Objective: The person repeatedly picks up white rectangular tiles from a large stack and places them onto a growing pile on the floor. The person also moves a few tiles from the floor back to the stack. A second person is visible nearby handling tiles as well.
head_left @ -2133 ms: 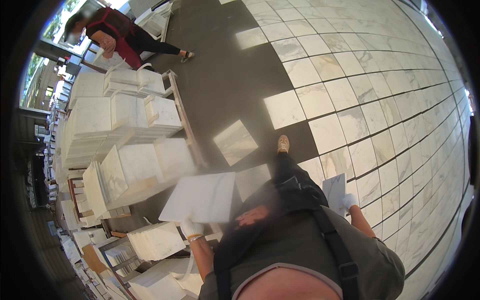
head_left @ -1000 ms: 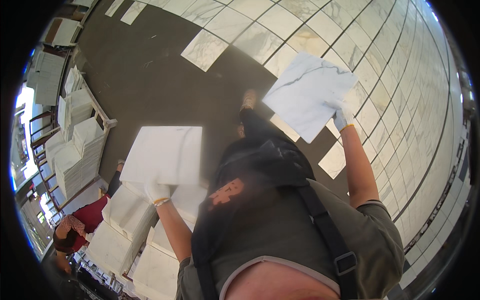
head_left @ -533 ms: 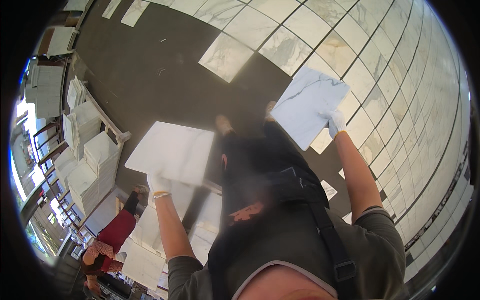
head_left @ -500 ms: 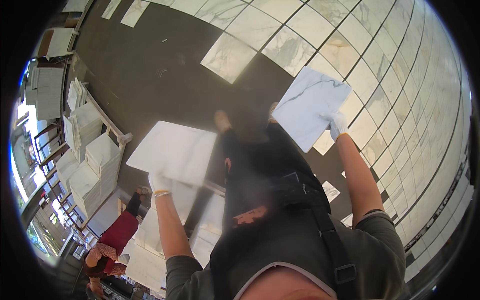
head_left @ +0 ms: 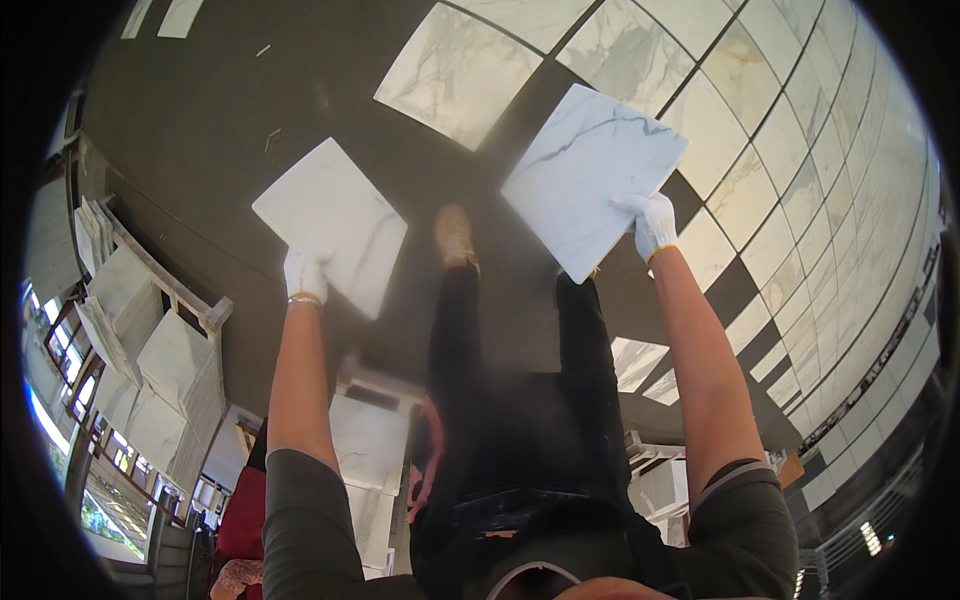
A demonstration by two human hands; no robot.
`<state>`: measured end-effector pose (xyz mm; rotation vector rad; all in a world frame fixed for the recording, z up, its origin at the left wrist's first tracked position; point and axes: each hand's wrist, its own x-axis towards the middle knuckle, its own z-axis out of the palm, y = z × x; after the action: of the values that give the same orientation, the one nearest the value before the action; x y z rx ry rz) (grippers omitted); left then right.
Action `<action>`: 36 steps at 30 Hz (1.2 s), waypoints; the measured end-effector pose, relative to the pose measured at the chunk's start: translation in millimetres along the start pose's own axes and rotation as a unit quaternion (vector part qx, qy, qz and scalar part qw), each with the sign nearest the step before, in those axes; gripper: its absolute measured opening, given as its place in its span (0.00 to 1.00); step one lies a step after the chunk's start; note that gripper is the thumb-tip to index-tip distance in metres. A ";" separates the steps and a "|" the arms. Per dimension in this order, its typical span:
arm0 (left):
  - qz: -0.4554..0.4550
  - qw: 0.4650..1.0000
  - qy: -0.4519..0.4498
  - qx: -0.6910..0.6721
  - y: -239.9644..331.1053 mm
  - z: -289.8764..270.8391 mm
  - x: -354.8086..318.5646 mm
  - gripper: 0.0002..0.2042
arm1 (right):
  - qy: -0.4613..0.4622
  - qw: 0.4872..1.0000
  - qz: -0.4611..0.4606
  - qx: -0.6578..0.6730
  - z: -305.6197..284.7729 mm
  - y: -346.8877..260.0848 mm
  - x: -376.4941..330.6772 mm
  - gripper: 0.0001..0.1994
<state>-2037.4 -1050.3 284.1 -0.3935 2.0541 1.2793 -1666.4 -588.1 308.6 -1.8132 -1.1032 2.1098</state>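
White veined tiles, two up: left tile at 10 o'clock, right tile at 1.
Left hand and right hand each grip an edge; dark floor open between and toward 11, laid tiles at 2. Top corners point 12; near-square, long axis unclear.

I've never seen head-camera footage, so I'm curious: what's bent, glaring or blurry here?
Head view: the fisheye lens curves the rows of square white floor tiles toward the rim; head view: bright daylight glares through the window-like openings at left; head view: haze softens the black cloth trousers, while the grey-veined white square tile in the white-gloved right hand looks sharper.
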 end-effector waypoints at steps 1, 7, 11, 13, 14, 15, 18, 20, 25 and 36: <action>0.009 1.000 -0.007 0.001 -7.2 7.9 14.9 0.30 | -0.010 1.000 -0.014 0.013 6.9 5.0 14.8 0.20; 0.007 1.000 -0.008 -0.005 -44.0 42.8 62.1 0.27 | -0.042 0.999 -0.004 -0.009 27.0 24.8 82.9 0.20; -0.068 0.997 -0.004 0.028 -32.9 28.1 92.4 0.31 | -0.037 0.999 0.014 0.021 28.1 36.7 110.2 0.21; -0.054 0.998 -0.021 0.034 -32.8 24.5 99.2 0.31 | -0.044 0.998 0.009 0.034 23.2 41.0 122.6 0.22; -0.051 0.998 -0.022 0.033 -33.2 22.7 100.4 0.31 | -0.041 0.999 0.002 0.031 20.5 44.0 128.4 0.19; -0.055 0.998 -0.011 0.031 -33.7 21.5 100.7 0.31 | -0.039 0.999 -0.004 0.030 17.9 46.9 134.2 0.17; -0.056 0.998 0.002 0.036 -34.1 21.0 99.3 0.31 | -0.049 0.998 -0.010 0.030 8.3 54.7 148.3 0.14; -0.045 0.997 0.010 0.053 -32.3 21.3 98.2 0.30 | -0.059 0.998 -0.001 0.031 1.2 59.8 155.0 0.14; -0.084 0.994 0.015 0.067 -26.7 21.5 98.4 0.30 | -0.073 0.995 0.000 0.069 -24.1 82.7 171.7 0.19; -0.084 0.990 0.052 0.103 -26.5 16.9 103.4 0.30 | 0.115 0.990 0.076 -0.012 -89.8 202.4 281.6 0.20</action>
<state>-2090.9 -1038.3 190.8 -0.5350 2.1644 0.9544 -1589.3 -540.7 -38.0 -2.1493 -0.9643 1.9083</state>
